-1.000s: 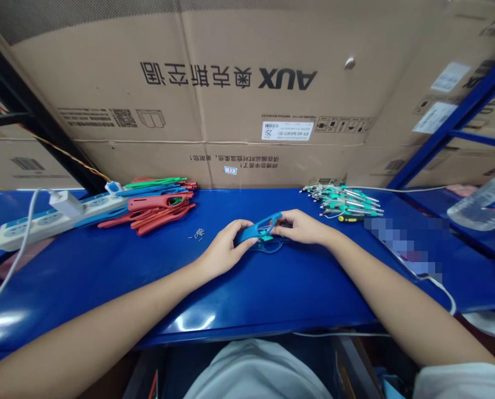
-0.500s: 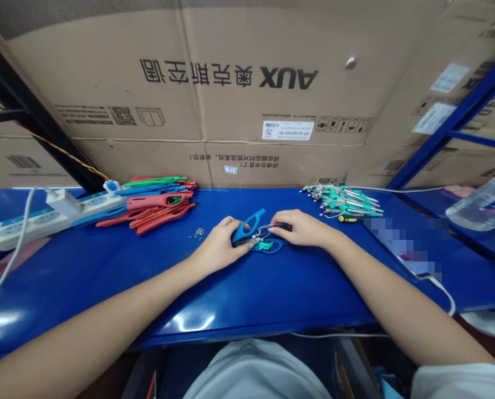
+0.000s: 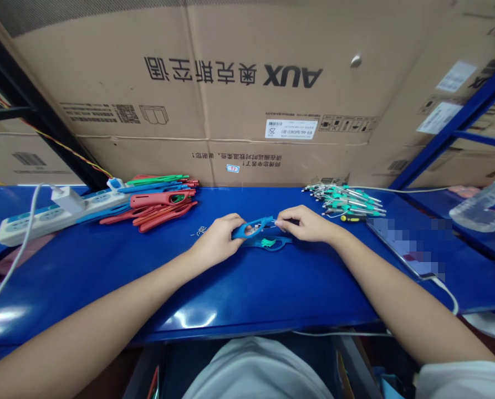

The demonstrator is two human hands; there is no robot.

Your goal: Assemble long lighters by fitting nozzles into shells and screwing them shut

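blue table (image 3: 214, 288) below, left fingers (image 3: 233, 218) clasp one end of blue casing (image 3: 240, 230); right fingers (image 3: 287, 214) pinch wire (image 3: 275, 221) opposite.

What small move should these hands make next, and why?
Probably the right hand should ease the thin piece at its fingertips toward the upper blue shell that the left hand holds: it sits right beside that shell's end, while the teal part shows uncovered in the lower shell.
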